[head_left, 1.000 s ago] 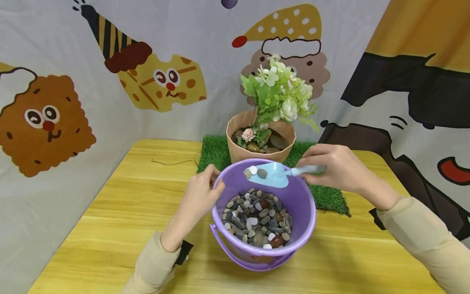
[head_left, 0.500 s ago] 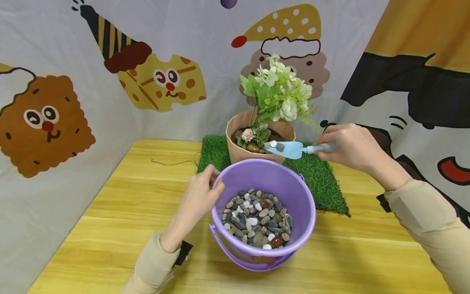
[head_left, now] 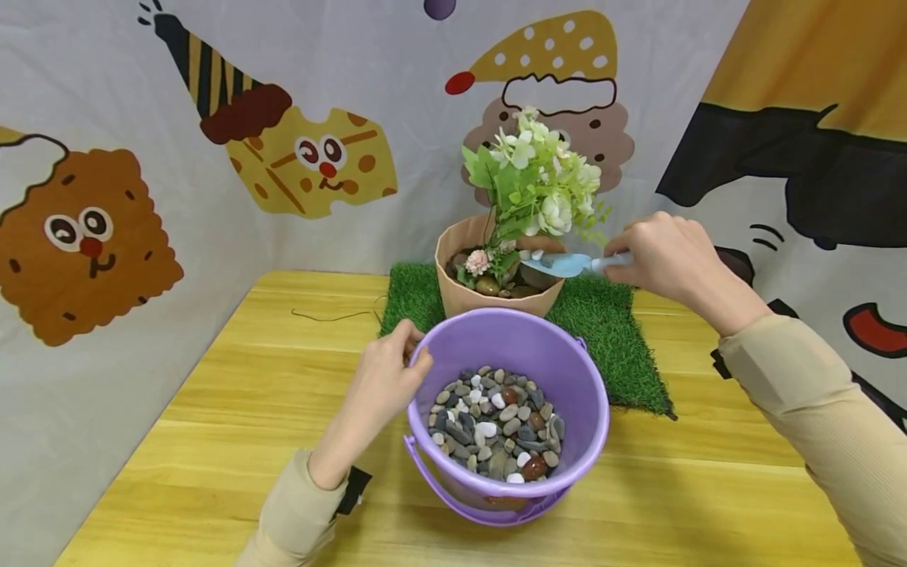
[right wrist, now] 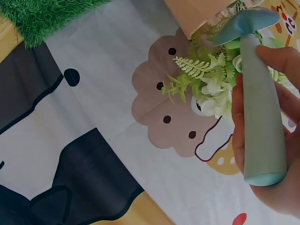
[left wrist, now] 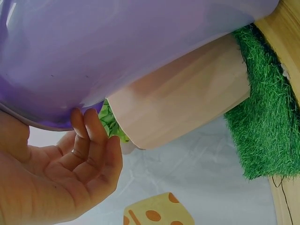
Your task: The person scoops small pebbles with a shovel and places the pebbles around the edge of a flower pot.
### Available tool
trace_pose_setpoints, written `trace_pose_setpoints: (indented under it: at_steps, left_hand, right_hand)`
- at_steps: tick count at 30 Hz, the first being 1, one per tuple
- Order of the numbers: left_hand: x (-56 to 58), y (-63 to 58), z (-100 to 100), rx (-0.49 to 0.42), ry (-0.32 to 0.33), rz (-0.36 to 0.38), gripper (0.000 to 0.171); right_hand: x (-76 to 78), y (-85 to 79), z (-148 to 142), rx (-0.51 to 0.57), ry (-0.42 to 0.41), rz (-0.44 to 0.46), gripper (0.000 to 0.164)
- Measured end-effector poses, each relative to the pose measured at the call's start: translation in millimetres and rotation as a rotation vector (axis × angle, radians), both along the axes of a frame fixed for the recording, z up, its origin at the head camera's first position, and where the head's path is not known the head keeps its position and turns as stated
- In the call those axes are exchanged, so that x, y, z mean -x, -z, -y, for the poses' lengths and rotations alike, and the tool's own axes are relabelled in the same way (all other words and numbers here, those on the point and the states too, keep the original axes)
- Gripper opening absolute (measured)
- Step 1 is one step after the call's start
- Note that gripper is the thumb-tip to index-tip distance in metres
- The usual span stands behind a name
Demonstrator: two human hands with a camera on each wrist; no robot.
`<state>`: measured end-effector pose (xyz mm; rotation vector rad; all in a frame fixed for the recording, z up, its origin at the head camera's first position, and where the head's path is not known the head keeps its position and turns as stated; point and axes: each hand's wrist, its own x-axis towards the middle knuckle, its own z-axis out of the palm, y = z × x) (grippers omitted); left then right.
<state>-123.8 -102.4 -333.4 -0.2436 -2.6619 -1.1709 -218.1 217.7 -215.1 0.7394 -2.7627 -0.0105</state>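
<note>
My right hand [head_left: 666,256] grips the handle of a small light-blue trowel [head_left: 567,264]. Its blade, bearing a few pebbles [head_left: 533,255], is over the right side of the peach flowerpot [head_left: 464,295]. In the right wrist view the grey-green handle [right wrist: 263,117] lies across my curled fingers. My left hand [head_left: 375,394] pinches the left rim of a purple bucket [head_left: 496,321], with fingertips on its outer wall in the left wrist view. Grey, white and brown pebbles [head_left: 496,425] cover the bucket's bottom. The pot holds white flowers [head_left: 553,189], a pink bloom and larger stones.
Under the pot lies a green turf mat [head_left: 623,354] on the wooden table [head_left: 283,441]. A thin dark wire [head_left: 333,318] lies left of the mat. Behind the table hangs a cartoon-printed cloth [head_left: 425,63]. The bucket's handle [head_left: 453,504] hangs down at its front.
My right hand has carried the trowel with its pebbles from above the bucket back and up to the flowerpot. My left hand and the bucket have stayed in place.
</note>
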Motion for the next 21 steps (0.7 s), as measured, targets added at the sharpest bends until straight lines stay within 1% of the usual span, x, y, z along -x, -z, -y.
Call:
trace_pose_setpoints:
  at_steps: [4,8,13,16,21]
  left_hand:
    - [-0.3,0.3,0.4,0.001,0.001,-0.012,0.013]
    - [0.0,1.0,0.6,0.002,0.002,-0.023,0.013]
    - [0.3,1.3,0.6,0.002,-0.001,-0.024,0.013]
    - [0.3,1.0,0.4,0.003,-0.004,-0.017,0.013]
    - [0.1,-0.2,-0.1,0.004,-0.005,0.006,0.014]
  right_hand:
    - [6.1,-2.8,4.2,-0.028,0.040,0.023,0.006]
    - [12.4,-6.1,9.2,-0.073,0.075,0.040,0.006]
    - [20.1,-12.5,18.2,-0.160,0.091,0.045,0.011]
    - [24.1,-15.6,25.4,-0.210,0.092,0.040,0.007]
    - [29.8,-17.8,38.0,-0.268,0.098,0.034,0.011]
